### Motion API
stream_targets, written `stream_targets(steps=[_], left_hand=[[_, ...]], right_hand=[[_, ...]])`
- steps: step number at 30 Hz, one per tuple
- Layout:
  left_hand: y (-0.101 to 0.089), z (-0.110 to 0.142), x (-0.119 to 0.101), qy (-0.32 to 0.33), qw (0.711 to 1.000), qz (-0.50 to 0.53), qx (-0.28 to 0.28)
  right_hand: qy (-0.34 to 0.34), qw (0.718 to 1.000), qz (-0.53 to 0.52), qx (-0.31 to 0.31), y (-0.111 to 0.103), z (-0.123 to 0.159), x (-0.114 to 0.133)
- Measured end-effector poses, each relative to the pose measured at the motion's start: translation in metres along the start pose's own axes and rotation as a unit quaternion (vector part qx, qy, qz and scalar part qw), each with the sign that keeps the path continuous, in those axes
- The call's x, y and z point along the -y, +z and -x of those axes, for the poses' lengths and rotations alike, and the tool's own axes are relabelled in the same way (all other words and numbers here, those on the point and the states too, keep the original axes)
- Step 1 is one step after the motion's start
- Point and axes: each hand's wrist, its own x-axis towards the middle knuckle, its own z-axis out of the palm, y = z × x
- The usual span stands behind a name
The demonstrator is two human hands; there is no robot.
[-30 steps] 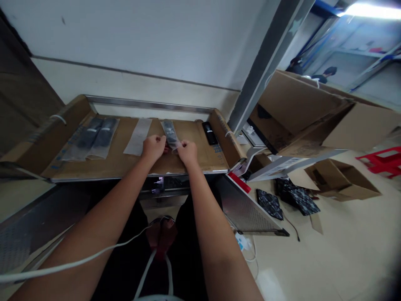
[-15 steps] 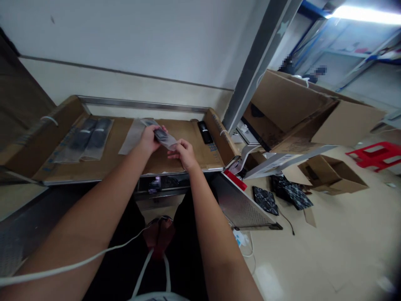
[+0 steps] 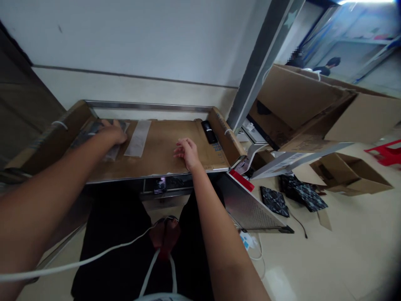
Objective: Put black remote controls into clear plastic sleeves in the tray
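My left hand (image 3: 113,132) is at the left end of the cardboard-lined shelf, curled over a black device in a frosted sleeve (image 3: 112,154). Its thumb and part of the sleeve are hidden under the palm. Directly beside it lie other sleeved black devices (image 3: 84,133), partly covered by my forearm. My right hand (image 3: 187,153) hovers above the middle of the shelf, fingers loosely bent and apart, with nothing in it. Between my hands lies a flat frosted sleeve (image 3: 138,139). At the right end rests a bare black device (image 3: 209,132) with a white band.
Raised cardboard sides (image 3: 226,133) bound the brown cardboard surface (image 3: 163,154). A large open carton (image 3: 303,108) stands to the right by a grey post (image 3: 261,62). On the floor are another carton (image 3: 351,173) and black patterned packages (image 3: 274,200). A white cord (image 3: 103,253) crosses my lap.
My left hand has carried the sleeved device left to the other sleeved ones. My right hand has let go of the sleeve's end and stays near the middle. The view has shifted slightly.
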Motion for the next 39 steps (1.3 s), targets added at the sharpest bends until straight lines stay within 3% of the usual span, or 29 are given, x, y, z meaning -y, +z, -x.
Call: stream_targets(steps=[3, 12, 16, 20, 25, 29, 31, 33, 36, 39], left_hand=[[0.006, 0.009, 0.006, -0.080, 0.995, -0.052, -0.001], [-0.007, 0.007, 0.004, -0.074, 0.987, -0.133, 0.055], [-0.012, 0.003, 0.004, -0.056, 0.975, -0.202, 0.076], [-0.012, 0.018, 0.000, -0.061, 0.975, -0.213, 0.032], [-0.009, 0.046, 0.014, -0.041, 0.976, -0.215, -0.003], [-0.016, 0.055, 0.021, -0.048, 0.978, -0.204, -0.020], [-0.015, 0.058, 0.015, 0.002, 0.983, -0.174, -0.063], [-0.006, 0.064, 0.005, 0.104, 0.984, -0.111, -0.097], [0.021, 0.076, -0.008, 0.226, 0.972, 0.017, -0.061], [0.050, 0.086, -0.012, 0.240, 0.968, 0.071, -0.021]], right_hand=[[0.007, 1.000, 0.019, -0.007, 0.001, 0.001, 0.001], [-0.005, 0.998, 0.045, -0.035, 0.001, -0.006, -0.007], [-0.036, 0.989, 0.108, -0.098, -0.001, -0.016, -0.014], [-0.111, 0.929, 0.282, -0.213, -0.007, -0.018, -0.015], [-0.139, 0.869, 0.431, -0.197, -0.010, -0.011, -0.010], [-0.140, 0.825, 0.497, -0.228, -0.003, -0.006, -0.008], [-0.138, 0.804, 0.526, -0.241, 0.000, -0.005, -0.007], [-0.129, 0.774, 0.566, -0.253, -0.002, -0.005, -0.005], [-0.111, 0.702, 0.645, -0.279, -0.020, -0.009, 0.003], [-0.102, 0.648, 0.701, -0.278, -0.046, -0.017, 0.011]])
